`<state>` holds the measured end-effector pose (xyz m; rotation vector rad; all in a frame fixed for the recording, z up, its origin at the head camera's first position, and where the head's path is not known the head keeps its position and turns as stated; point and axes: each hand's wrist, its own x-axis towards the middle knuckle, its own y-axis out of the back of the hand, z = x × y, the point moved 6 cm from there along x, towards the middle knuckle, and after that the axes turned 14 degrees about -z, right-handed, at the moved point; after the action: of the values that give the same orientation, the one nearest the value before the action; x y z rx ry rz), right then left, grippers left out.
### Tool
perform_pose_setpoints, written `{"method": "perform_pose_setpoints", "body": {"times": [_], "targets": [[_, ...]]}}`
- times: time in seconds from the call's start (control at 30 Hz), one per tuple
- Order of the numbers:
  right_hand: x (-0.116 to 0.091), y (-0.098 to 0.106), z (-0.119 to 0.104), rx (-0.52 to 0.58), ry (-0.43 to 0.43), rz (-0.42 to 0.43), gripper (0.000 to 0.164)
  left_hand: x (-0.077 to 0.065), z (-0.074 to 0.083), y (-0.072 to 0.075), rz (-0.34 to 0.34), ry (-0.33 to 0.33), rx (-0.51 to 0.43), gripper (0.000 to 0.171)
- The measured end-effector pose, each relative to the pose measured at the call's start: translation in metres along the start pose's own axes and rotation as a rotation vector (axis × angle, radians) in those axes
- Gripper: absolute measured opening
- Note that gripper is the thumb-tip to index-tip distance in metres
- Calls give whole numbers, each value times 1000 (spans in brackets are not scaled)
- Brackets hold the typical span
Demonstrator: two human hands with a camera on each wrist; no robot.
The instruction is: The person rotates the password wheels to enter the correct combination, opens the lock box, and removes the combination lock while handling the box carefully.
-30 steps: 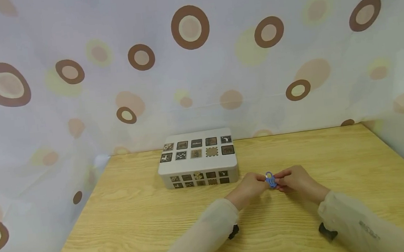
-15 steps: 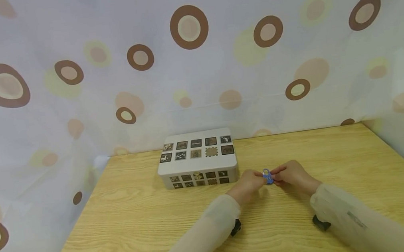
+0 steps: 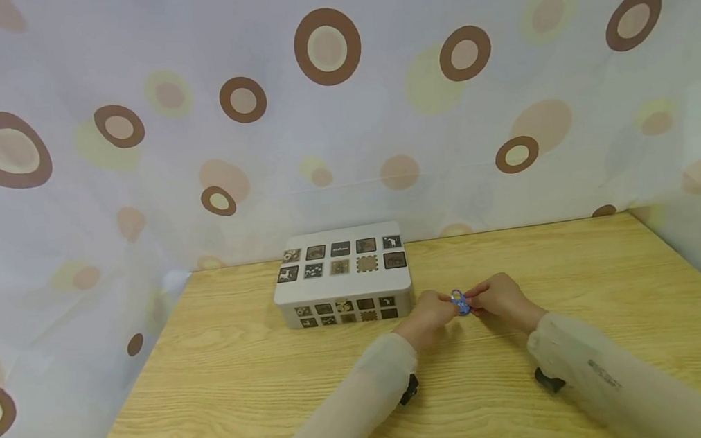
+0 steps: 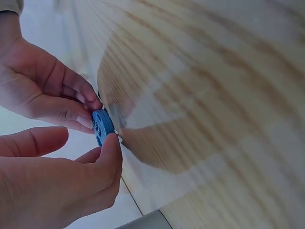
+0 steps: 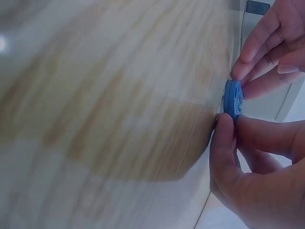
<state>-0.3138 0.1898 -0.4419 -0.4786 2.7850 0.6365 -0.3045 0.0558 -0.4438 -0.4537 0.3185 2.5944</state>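
A small blue combination padlock [image 3: 461, 304] with number dials on its face is held between both hands, right of the tin box, its shackle pointing away from the person. My left hand [image 3: 431, 311] grips its left side with the fingertips; in the left wrist view the left thumb [image 4: 35, 141] stands apart from the lock. From the other side, my right hand [image 3: 503, 297] pinches the padlock [image 5: 233, 101] between thumb and fingertips. Both wrist views show the lock close over the wooden table.
A white tin box [image 3: 344, 285] with dark square pictures and a small gold clasp [image 3: 343, 305] stands at the back left of the hands. The wood-grain table [image 3: 228, 396] ends at a dotted curtain [image 3: 344, 143] behind.
Both hands and the padlock have moved a little left, toward the box, and slightly away from the person. Both hands keep hold of the lock; the box has stayed put.
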Motion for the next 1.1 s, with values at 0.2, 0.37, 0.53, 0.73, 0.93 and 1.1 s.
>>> {"method": "perform_pose_setpoints", "body": {"times": [0.2, 0.37, 0.53, 0.73, 0.93, 1.1], "targets": [[4, 1, 2, -2, -16, 10, 21, 2, 2, 1, 8, 3, 24, 21], [5, 2, 2, -20, -21, 22, 21, 4, 1, 3, 33, 27, 35, 24], [5, 2, 2, -13, -23, 21, 21, 5, 1, 3, 28, 23, 49, 27], [5, 2, 2, -24, -16, 19, 21, 4, 2, 3, 17, 30, 31, 26], [4, 2, 0, -22, -16, 23, 21, 4, 1, 2, 13, 18, 27, 19], [3, 1, -1, 5, -7, 18, 21, 3, 2, 3, 8, 5, 34, 21]]}}
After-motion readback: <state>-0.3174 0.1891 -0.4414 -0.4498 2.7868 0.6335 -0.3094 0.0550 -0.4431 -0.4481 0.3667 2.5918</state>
